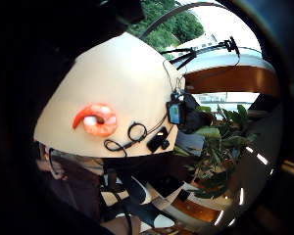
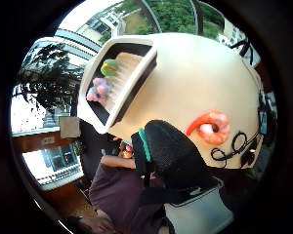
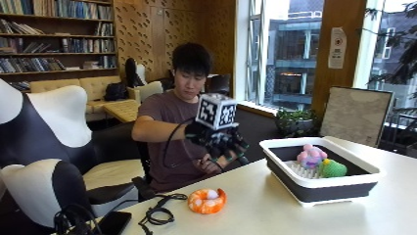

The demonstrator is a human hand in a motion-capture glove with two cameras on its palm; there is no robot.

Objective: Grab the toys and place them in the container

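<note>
Though unseen little-finger-side, container (image 2: 118, 73) thumb-side.

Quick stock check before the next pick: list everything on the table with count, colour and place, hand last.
Shrimp toy: one, orange and white, on the table near the person's edge, outside the container.
Container: one, white rim with dark walls, on the table beside the shrimp toy, apart from it.
Pink toy: one, pink and lilac, inside the container.
Green toy: one, green with a yellow bit, inside the container, next to the pink toy.
Cable: one, black, coiled on the table near the shrimp toy.
Table: one, cream.
Right hand: black glove, raised above the table edge, holding no toy.
</note>
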